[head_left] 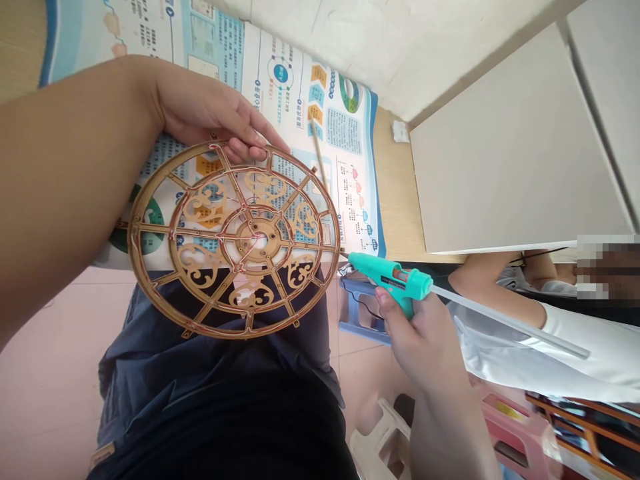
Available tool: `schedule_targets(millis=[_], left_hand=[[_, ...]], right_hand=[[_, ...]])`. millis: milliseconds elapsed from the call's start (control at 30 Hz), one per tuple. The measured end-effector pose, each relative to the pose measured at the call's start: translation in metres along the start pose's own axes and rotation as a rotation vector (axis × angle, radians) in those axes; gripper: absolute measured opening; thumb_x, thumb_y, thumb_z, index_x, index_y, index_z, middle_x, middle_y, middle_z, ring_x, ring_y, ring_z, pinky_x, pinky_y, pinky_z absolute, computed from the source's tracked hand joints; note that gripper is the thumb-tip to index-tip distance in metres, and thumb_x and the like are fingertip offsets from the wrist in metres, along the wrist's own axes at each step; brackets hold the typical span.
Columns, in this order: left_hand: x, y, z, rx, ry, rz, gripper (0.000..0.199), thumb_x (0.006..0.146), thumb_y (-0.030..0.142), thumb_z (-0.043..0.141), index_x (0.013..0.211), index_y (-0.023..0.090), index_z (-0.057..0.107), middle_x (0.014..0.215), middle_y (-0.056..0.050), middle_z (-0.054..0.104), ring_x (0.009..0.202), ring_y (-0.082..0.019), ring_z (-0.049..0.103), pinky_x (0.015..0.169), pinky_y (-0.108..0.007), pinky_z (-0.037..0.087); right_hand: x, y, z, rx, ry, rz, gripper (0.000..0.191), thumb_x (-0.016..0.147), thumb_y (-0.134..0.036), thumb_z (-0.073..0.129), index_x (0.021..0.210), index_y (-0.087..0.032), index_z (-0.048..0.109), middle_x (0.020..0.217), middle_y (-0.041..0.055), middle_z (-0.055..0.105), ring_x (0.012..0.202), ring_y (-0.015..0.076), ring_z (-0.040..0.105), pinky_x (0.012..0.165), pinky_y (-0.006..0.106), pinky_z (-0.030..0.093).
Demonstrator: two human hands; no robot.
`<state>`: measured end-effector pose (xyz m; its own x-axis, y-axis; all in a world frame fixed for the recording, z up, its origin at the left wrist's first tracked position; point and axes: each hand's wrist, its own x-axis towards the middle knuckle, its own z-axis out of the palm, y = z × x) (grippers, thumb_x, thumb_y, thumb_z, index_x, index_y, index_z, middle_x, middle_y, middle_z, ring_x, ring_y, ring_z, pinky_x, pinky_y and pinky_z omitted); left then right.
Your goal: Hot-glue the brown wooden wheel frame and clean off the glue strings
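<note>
- Currently, the left hand (pixel 210 113) is grasping the far rim of a round wooden frame (pixel 247 248), its fingers bending around the edge.
- The frame is lying in the middle of the scene, its far part overlapping a printed sheet (pixel 290 40) and its near part reaching past the table edge above the dark trousers (pixel 150 327).
- Thin reddish wires are running along its rings and spokes, and scrollwork pieces are filling several inner gaps.
- The right hand (pixel 425 340) is clasping the handle of a turquoise glue gun (pixel 385 273); its nozzle is pointing left at the frame's right rim, though whether it is touching I cannot tell.
- A clear glue stick (pixel 510 320) is sticking out of the gun's back, toward the right.
- Beyond the frame's far right rim, a thin wooden stick (pixel 319 150) is resting on the sheet.
- The sheet is covering much of the table (pixel 397 193).
- On the right, a person in a white sleeve (pixel 590 340) is sitting near a pink stool (pixel 540 427).
</note>
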<state>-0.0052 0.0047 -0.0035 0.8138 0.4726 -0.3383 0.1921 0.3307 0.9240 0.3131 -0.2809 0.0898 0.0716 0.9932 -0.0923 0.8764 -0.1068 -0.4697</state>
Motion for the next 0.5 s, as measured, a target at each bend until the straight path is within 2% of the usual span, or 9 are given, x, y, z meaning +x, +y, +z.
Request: schedule_targets(millis=[67, 133, 200, 300, 367, 433, 500], left_hand=[[0.0, 0.0, -0.001, -0.001, -0.008, -0.009, 0.067, 0.067, 0.044, 0.103, 0.123, 0.015, 0.082, 0.057, 0.005, 0.044, 0.051, -0.008, 0.041, 0.046, -0.017, 0.044], [0.0, 0.0, -0.002, 0.001, -0.022, -0.016, 0.067, 0.067, 0.045, 0.103, 0.124, 0.015, 0.082, 0.059, 0.004, 0.044, 0.051, -0.008, 0.041, 0.046, -0.017, 0.043], [0.0, -0.001, -0.003, 0.006, -0.039, -0.01, 0.063, 0.07, 0.041, 0.102, 0.124, 0.015, 0.082, 0.06, 0.003, 0.044, 0.051, -0.008, 0.041, 0.045, -0.017, 0.042], [0.001, -0.002, -0.005, 0.011, -0.054, 0.0, 0.053, 0.077, 0.033, 0.096, 0.125, 0.015, 0.081, 0.063, 0.002, 0.044, 0.052, -0.008, 0.042, 0.046, -0.018, 0.042], [0.002, -0.003, -0.005, 0.02, -0.051, 0.009, 0.051, 0.079, 0.031, 0.093, 0.126, 0.014, 0.08, 0.064, 0.003, 0.045, 0.052, -0.008, 0.042, 0.047, -0.018, 0.043], [0.002, -0.004, -0.005, 0.038, -0.06, 0.016, 0.053, 0.078, 0.033, 0.094, 0.126, 0.013, 0.079, 0.064, 0.003, 0.045, 0.051, -0.008, 0.041, 0.047, -0.018, 0.042], [0.002, -0.004, -0.005, 0.043, -0.073, 0.021, 0.053, 0.079, 0.034, 0.094, 0.125, 0.013, 0.079, 0.064, 0.003, 0.045, 0.051, -0.007, 0.041, 0.047, -0.018, 0.042]], right_hand=[[0.0, -0.002, -0.001, 0.019, -0.001, 0.003, 0.028, 0.104, -0.037, 0.056, 0.104, -0.019, 0.076, 0.061, -0.0022, 0.063, 0.051, 0.0166, 0.058, 0.051, 0.026, 0.046], [0.0, -0.004, -0.002, 0.018, -0.007, 0.01, 0.028, 0.105, -0.038, 0.055, 0.103, -0.019, 0.076, 0.056, -0.0036, 0.057, 0.048, 0.0162, 0.054, 0.049, 0.027, 0.043], [0.0, -0.005, -0.002, -0.001, -0.013, 0.006, 0.03, 0.105, -0.038, 0.056, 0.112, -0.019, 0.077, 0.062, -0.0019, 0.063, 0.052, 0.0171, 0.057, 0.053, 0.027, 0.045], [0.001, -0.005, 0.0, -0.042, -0.017, -0.003, 0.037, 0.105, -0.041, 0.055, 0.126, -0.021, 0.077, 0.086, 0.0041, 0.077, 0.067, 0.0211, 0.068, 0.062, 0.03, 0.051], [0.001, -0.003, 0.001, -0.083, -0.005, 0.017, 0.039, 0.105, -0.043, 0.055, 0.129, -0.021, 0.077, 0.095, 0.0068, 0.08, 0.075, 0.0245, 0.072, 0.062, 0.031, 0.052], [0.0, 0.002, 0.001, -0.11, 0.005, 0.039, 0.039, 0.103, -0.042, 0.056, 0.129, -0.021, 0.077, 0.094, 0.0075, 0.08, 0.075, 0.0259, 0.073, 0.06, 0.031, 0.052], [-0.002, 0.006, 0.0, -0.089, 0.009, 0.056, 0.037, 0.103, -0.042, 0.057, 0.124, -0.02, 0.078, 0.081, 0.0055, 0.076, 0.066, 0.0244, 0.07, 0.057, 0.031, 0.051]])
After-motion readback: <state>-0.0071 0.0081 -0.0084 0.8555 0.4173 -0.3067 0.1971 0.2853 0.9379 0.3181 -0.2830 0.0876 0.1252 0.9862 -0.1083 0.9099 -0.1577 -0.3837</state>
